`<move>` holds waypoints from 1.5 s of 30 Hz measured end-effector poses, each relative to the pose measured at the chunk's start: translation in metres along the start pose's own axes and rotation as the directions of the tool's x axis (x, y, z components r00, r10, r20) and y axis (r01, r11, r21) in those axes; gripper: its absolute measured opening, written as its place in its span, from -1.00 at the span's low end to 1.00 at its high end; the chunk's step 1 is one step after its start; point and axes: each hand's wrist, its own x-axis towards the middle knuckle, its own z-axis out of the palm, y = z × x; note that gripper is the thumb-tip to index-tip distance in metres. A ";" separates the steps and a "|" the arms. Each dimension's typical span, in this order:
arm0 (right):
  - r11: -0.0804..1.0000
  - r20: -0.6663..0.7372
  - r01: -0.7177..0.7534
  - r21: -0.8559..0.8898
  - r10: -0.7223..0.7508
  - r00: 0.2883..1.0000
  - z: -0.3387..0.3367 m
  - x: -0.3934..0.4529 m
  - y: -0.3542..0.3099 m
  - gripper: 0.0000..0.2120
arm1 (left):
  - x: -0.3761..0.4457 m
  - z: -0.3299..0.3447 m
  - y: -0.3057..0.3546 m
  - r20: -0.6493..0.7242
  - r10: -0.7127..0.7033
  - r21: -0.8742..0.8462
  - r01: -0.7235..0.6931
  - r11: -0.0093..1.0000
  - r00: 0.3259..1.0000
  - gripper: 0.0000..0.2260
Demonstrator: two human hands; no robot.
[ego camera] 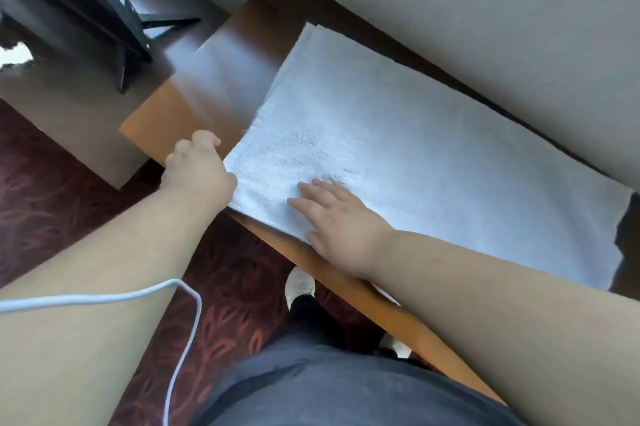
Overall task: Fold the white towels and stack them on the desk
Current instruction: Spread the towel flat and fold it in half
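A white towel (415, 148) lies spread flat along the dark wooden desk (221, 79), doubled at its far left corner where two layers show. My right hand (339, 221) rests flat on the towel near its front edge, fingers spread. My left hand (197, 169) sits at the towel's near left corner with fingers curled; whether it pinches the cloth is hidden by the hand itself.
A beige wall (450, 2) runs right behind the desk. A black stand (114, 27) occupies a lower grey cabinet (69, 120) to the left. A white cable (138, 294) crosses my left forearm. Patterned red carpet (52, 200) and my shoes (299, 287) lie below the desk edge.
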 end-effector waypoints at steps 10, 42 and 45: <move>0.975 0.036 -0.219 -0.028 0.220 0.975 0.036 -0.113 0.038 -0.18 | -0.089 0.075 0.080 0.072 0.585 0.128 -0.589 0.798 0.808 -0.58; -0.037 0.104 -0.442 0.896 0.986 0.128 0.086 -0.354 0.115 -0.72 | -0.210 0.188 0.415 0.262 0.859 0.112 -0.898 0.426 0.441 -0.77; -0.069 0.139 -0.542 0.837 0.986 0.090 0.085 -0.348 0.115 -0.71 | -0.194 0.205 0.467 0.283 0.828 0.191 -0.875 0.445 0.483 -0.67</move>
